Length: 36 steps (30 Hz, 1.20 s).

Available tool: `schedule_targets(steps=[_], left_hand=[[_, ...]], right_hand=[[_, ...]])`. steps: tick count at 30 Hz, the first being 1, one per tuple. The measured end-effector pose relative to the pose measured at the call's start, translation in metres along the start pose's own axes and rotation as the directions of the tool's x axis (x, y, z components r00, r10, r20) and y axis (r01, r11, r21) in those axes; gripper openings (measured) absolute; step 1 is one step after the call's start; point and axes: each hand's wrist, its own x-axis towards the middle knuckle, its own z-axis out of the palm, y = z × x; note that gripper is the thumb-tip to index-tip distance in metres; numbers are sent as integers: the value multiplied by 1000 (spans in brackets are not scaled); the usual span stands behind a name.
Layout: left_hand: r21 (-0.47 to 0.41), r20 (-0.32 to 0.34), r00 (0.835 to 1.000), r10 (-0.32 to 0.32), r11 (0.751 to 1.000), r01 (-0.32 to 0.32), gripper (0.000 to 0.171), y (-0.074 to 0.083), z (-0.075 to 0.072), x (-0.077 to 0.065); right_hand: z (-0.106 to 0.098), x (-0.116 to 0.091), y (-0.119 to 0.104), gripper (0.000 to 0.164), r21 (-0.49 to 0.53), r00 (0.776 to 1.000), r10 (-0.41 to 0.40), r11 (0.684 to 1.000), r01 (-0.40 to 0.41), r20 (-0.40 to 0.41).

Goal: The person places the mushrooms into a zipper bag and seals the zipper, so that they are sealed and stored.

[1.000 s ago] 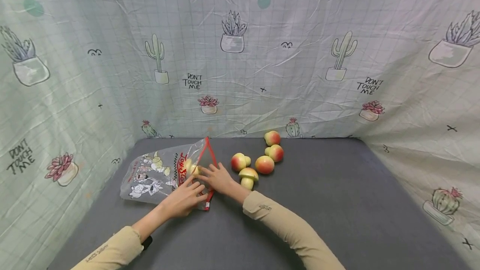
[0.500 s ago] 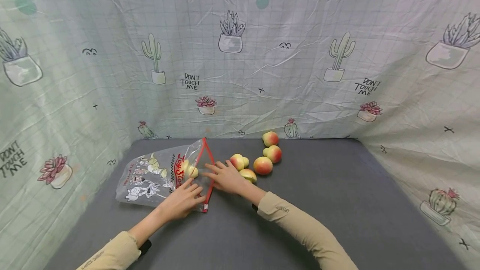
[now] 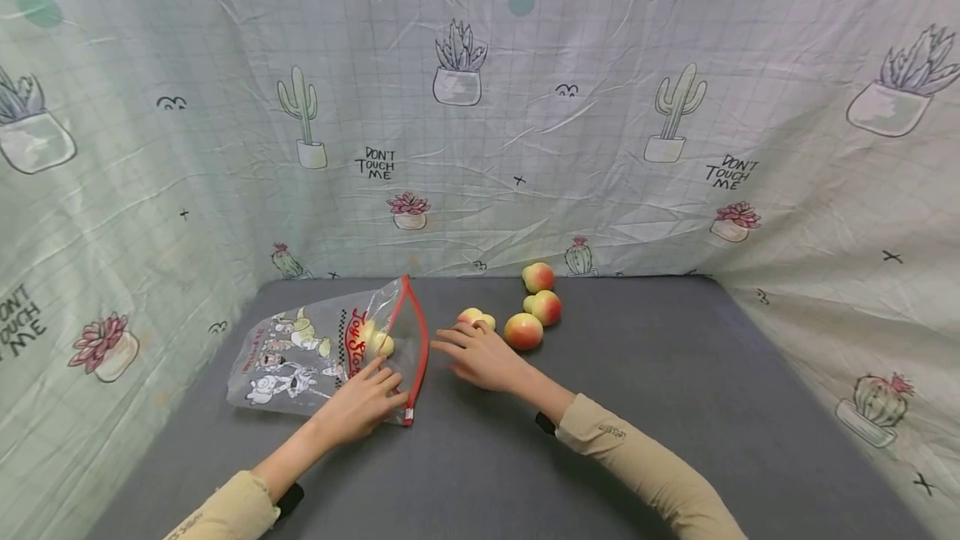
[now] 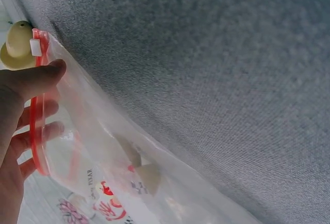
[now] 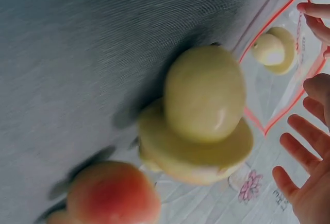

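A clear plastic zip bag (image 3: 418,319) with a red zip edge and printed cartoon figures lies on the left of the table, its mouth open to the right. My left hand (image 3: 363,402) holds the near side of that mouth, thumb outside and fingers showing through the plastic in the left wrist view. Inside the bag rests a pale toy mushroom (image 3: 383,345). Just right of the mouth, my right hand (image 3: 483,359) has its fingers spread and holds nothing. A mushroom (image 5: 203,95) near it shows stem foremost in the right wrist view; the hand hides it in the head view.
Several red-and-yellow mushrooms, one of them this round-capped mushroom (image 3: 523,332), lie behind and right of the right hand. The grey table (image 3: 660,407) meets a cactus-print cloth (image 3: 525,215) at its back and sides.
My right hand has drawn out of the bag's mouth and moved right, over the nearest mushrooms. The left hand keeps its hold on the bag edge; the mushroom stays inside.
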Motion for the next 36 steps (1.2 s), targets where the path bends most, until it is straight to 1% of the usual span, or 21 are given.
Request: schedule_targets(steps=[6, 10, 13, 16, 19, 22, 26, 29, 36], left_hand=[[-6, -7, 1000, -9, 1000, 8, 31, 1, 0, 1], [-19, -20, 1000, -15, 1000, 15, 28, 1, 1, 4], [-15, -26, 999, -20, 1000, 20, 29, 2, 2, 6], [-15, -25, 999, -25, 1000, 25, 30, 3, 2, 7], [-19, -20, 999, -30, 999, 30, 29, 5, 2, 8], [-26, -18, 999, -35, 999, 35, 26, 5, 2, 9], [-35, -24, 999, -37, 999, 37, 25, 5, 2, 8], [-37, -29, 999, -36, 999, 35, 25, 5, 2, 8], [-37, -70, 997, -27, 999, 25, 27, 5, 4, 8]], right_hand=[[-2, -18, 12, 42, -5, 996, 15, 1000, -15, -83], [-1, -27, 23, 36, -8, 986, 23, 1000, -24, -168], [-1, -32, 31, 32, -31, 976, 21, 999, -28, -217], [2, -37, 40, 30, -50, 970, 38, 997, -51, -238], [5, -41, 49, 31, -38, 964, 89, 994, -102, -252], [7, -45, 61, 31, -18, 952, 157, 986, -168, -263], [6, -47, 76, 29, -14, 929, 263, 961, -276, -259], [5, -47, 86, 28, -14, 913, 321, 942, -336, -251], [4, -46, 105, 30, -18, 904, 368, 925, -381, -219]])
